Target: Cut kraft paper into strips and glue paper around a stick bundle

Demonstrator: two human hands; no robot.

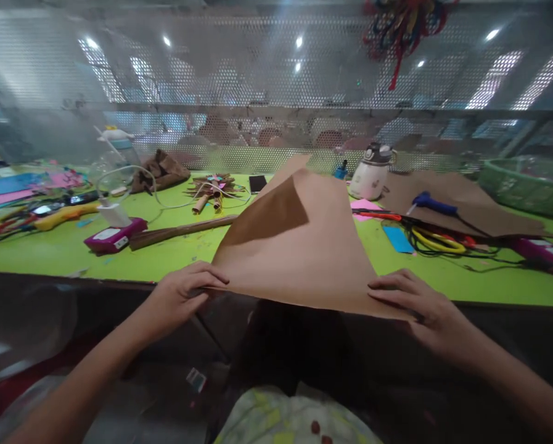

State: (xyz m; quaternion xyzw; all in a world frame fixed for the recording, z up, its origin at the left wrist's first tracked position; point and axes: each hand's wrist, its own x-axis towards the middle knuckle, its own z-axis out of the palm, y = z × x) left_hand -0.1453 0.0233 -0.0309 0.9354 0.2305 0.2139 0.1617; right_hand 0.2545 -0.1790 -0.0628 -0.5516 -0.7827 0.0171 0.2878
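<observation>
A large sheet of brown kraft paper (304, 253) stretches between my hands, its near edge hanging just past the table's front edge. My left hand (184, 290) pinches the near left corner, thumb below and fingers on top. At the near right corner, my right hand (419, 302) grips the paper the same way. The sheet's far left part curls up and folds over itself, showing a darker underside. Its far end rises over the table. Left of the sheet lies a long twisted strip of brown paper (184, 233).
On the green table (179, 259) stand a purple box (115, 236), rolled paper pieces (214, 191) and a white bottle (371, 172). To the right lie a blue-handled glue gun (433, 203), cables, more brown paper (470, 197) and a green basket (526, 188). A perforated screen (276, 86) rises behind.
</observation>
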